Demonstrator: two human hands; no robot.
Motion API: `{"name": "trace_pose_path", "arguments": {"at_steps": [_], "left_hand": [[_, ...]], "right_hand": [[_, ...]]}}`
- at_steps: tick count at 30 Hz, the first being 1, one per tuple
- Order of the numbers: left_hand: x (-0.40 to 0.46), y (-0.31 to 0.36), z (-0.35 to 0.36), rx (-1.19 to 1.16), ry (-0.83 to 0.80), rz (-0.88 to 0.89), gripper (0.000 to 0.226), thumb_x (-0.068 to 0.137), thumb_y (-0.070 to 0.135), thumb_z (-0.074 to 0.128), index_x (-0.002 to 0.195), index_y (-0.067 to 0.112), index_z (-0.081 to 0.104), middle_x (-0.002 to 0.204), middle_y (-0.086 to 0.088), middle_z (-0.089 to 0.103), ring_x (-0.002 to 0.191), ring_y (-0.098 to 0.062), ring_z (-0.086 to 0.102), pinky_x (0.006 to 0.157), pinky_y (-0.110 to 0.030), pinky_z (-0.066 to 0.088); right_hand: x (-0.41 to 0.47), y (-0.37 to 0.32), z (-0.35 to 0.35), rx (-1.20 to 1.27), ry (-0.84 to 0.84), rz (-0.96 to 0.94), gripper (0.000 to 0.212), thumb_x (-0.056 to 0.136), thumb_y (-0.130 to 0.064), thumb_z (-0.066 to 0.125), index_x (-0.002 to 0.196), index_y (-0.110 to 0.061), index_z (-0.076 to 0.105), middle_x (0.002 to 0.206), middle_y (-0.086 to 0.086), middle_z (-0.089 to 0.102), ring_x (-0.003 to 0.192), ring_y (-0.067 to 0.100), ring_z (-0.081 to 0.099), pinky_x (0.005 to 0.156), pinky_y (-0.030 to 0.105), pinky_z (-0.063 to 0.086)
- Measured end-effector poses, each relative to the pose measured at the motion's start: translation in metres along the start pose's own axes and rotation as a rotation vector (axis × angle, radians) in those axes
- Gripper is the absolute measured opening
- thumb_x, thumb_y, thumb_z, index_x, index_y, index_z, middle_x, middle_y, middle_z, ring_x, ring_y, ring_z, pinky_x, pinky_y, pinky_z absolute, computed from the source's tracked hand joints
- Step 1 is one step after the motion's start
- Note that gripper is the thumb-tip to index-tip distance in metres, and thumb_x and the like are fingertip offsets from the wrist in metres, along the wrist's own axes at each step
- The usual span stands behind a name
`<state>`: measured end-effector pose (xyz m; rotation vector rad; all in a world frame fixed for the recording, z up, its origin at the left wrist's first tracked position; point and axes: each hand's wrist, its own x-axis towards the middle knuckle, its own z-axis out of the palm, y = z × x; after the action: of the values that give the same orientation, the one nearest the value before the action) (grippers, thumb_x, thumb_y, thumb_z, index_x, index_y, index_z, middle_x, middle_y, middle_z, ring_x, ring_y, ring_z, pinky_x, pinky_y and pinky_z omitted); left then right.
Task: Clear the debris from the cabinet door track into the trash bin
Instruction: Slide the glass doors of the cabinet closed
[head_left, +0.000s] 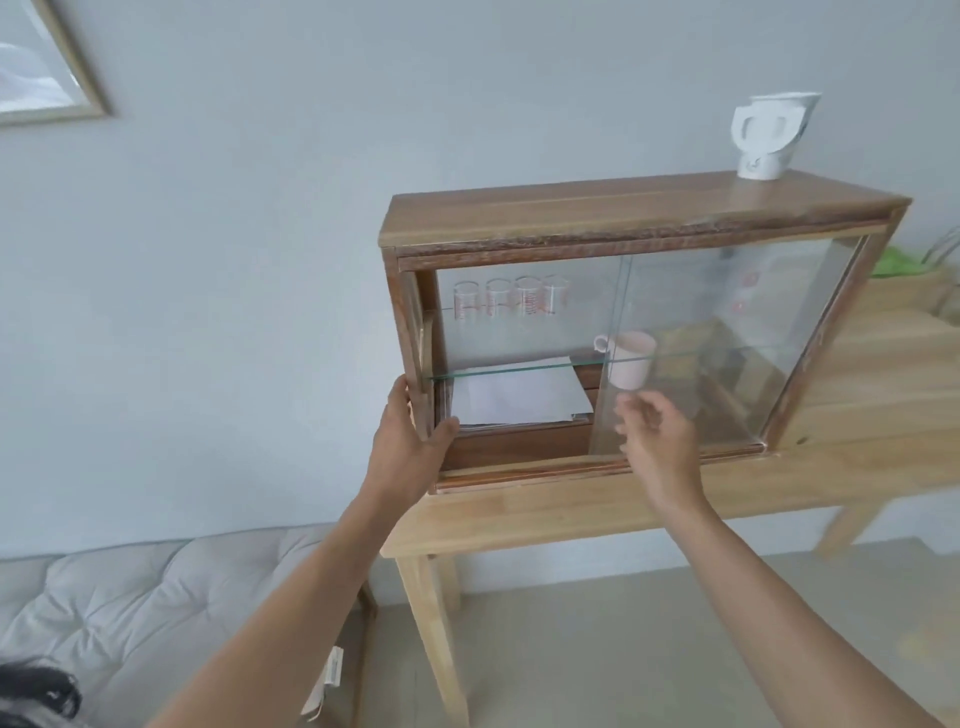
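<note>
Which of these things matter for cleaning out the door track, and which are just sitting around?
For the job: cabinet; bottom door track; sliding glass door; left hand; right hand.

Just lying about: white jug; pink mug; row of glasses; papers; wooden table.

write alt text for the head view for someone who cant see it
A person's left hand grips the left front edge of a small wooden cabinet with sliding glass doors, while the right hand hovers open in front of the glass. The cabinet sits on a light wooden table and holds glasses, a mug and papers.
</note>
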<state>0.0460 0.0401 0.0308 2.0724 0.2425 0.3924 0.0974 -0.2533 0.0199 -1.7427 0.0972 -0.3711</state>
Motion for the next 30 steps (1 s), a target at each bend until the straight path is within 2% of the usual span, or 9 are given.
{"name": "trace_pose_path", "arguments": {"at_steps": [2,4,7,10,13,17,23,27,30], "left_hand": [[0.004,0.002,0.005,-0.02,0.002,-0.004,0.086,0.103,0.035,0.075,0.171,0.025,0.022,0.168,-0.003,0.05,0.154,-0.026,0.048,0.122,-0.045,0.043],[0.005,0.001,0.009,-0.039,0.004,0.002,0.081,0.104,0.031,0.075,0.167,0.028,0.024,0.161,-0.004,0.057,0.146,-0.03,0.056,0.119,-0.051,0.047],[0.005,-0.001,0.014,-0.054,0.018,0.002,0.079,0.103,0.026,0.075,0.165,0.029,0.025,0.153,-0.005,0.063,0.137,-0.032,0.063,0.116,-0.056,0.051],[0.005,-0.003,0.016,-0.054,0.036,0.008,0.076,0.103,0.025,0.075,0.162,0.031,0.026,0.148,-0.005,0.065,0.133,-0.032,0.065,0.113,-0.055,0.053],[0.005,-0.003,0.018,-0.056,0.045,0.013,0.074,0.103,0.026,0.074,0.159,0.034,0.027,0.145,-0.005,0.066,0.129,-0.033,0.067,0.111,-0.056,0.054],[0.005,-0.003,0.02,-0.055,0.055,0.015,0.076,0.102,0.025,0.075,0.159,0.039,0.026,0.145,-0.003,0.066,0.128,-0.032,0.067,0.111,-0.054,0.054],[0.004,0.0,0.022,-0.052,0.057,0.009,0.074,0.102,0.026,0.074,0.157,0.04,0.026,0.142,-0.001,0.067,0.123,-0.033,0.07,0.107,-0.052,0.057],[0.002,0.0,0.024,-0.05,0.063,0.014,0.072,0.102,0.024,0.074,0.157,0.032,0.028,0.141,-0.003,0.065,0.123,-0.034,0.068,0.108,-0.052,0.056],[0.001,-0.001,0.024,-0.049,0.068,0.034,0.067,0.102,0.023,0.074,0.153,0.029,0.032,0.132,0.002,0.064,0.119,-0.034,0.069,0.101,-0.049,0.056]], "right_hand": [[0.021,-0.001,-0.017,-0.04,0.15,-0.089,0.023,0.104,-0.03,0.064,0.121,-0.015,0.069,0.118,0.003,0.07,0.113,0.029,0.069,0.102,0.053,0.055],[0.043,0.002,-0.03,-0.125,0.233,-0.098,0.046,0.102,-0.037,0.066,0.141,-0.015,0.057,0.14,0.008,0.054,0.133,0.036,0.057,0.113,0.053,0.046],[0.064,0.006,-0.036,-0.279,0.173,-0.033,0.089,0.101,-0.053,0.063,0.169,-0.018,0.017,0.177,0.019,0.005,0.164,0.036,0.009,0.129,0.054,0.021],[0.068,0.012,-0.026,-0.34,0.029,-0.072,0.108,0.1,-0.058,0.059,0.169,-0.013,-0.009,0.176,0.018,-0.023,0.164,0.03,-0.019,0.127,0.043,0.003],[0.064,0.016,-0.009,-0.325,-0.032,-0.096,0.114,0.1,-0.058,0.06,0.166,-0.011,-0.02,0.172,0.019,-0.032,0.161,0.035,-0.025,0.124,0.042,-0.004],[0.055,0.02,0.007,-0.321,-0.091,-0.086,0.119,0.099,-0.058,0.063,0.164,-0.013,-0.025,0.17,0.016,-0.038,0.159,0.036,-0.031,0.123,0.045,-0.011],[0.034,0.009,0.034,-0.298,-0.203,-0.094,0.122,0.099,-0.054,0.065,0.162,-0.015,-0.032,0.167,0.015,-0.044,0.157,0.041,-0.033,0.127,0.061,-0.007],[0.008,-0.003,0.057,-0.289,-0.313,-0.108,0.122,0.1,-0.045,0.069,0.161,-0.017,-0.033,0.164,0.014,-0.049,0.154,0.039,-0.039,0.126,0.058,-0.01],[-0.012,-0.011,0.074,-0.309,-0.405,-0.144,0.122,0.1,-0.041,0.07,0.162,-0.021,-0.032,0.16,0.01,-0.053,0.152,0.031,-0.042,0.123,0.046,-0.01]]}}
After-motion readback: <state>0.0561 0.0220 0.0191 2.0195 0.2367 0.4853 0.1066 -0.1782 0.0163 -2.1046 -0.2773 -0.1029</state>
